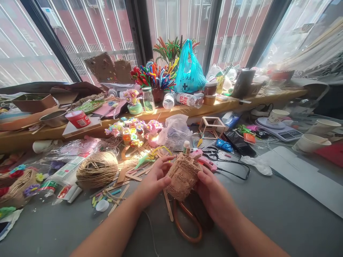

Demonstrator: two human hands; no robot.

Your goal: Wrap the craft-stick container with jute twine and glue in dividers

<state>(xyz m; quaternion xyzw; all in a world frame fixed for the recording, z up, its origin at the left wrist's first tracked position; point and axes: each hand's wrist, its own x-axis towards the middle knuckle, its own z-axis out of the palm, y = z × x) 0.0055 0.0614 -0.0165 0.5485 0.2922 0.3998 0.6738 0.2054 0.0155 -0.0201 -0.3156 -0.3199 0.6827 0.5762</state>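
A small boxy craft piece (182, 178), made of brown cardboard edged with wound twine, is tilted between my two hands. My left hand (152, 184) has its thumb against the piece's left edge, with the fingers loosely curved near its upper left side. On the other side, my right hand (214, 194) grips the right edge, its thumb in front and its other fingers partly hidden. Short twine-wrapped parts and a small white-capped bottle (186, 145) show at the top of the piece. Scissors with orange-brown loop handles (189, 228) lie just below it.
Behind the craft piece lie a pink glue gun (208, 162) and black scissors (213, 153). To the left are a twine ball (97, 169), wooden sticks (134, 177) and crocheted flowers (130, 130). A kitchen scale (281, 130), paper cups (312, 143) and white paper (300, 175) are right.
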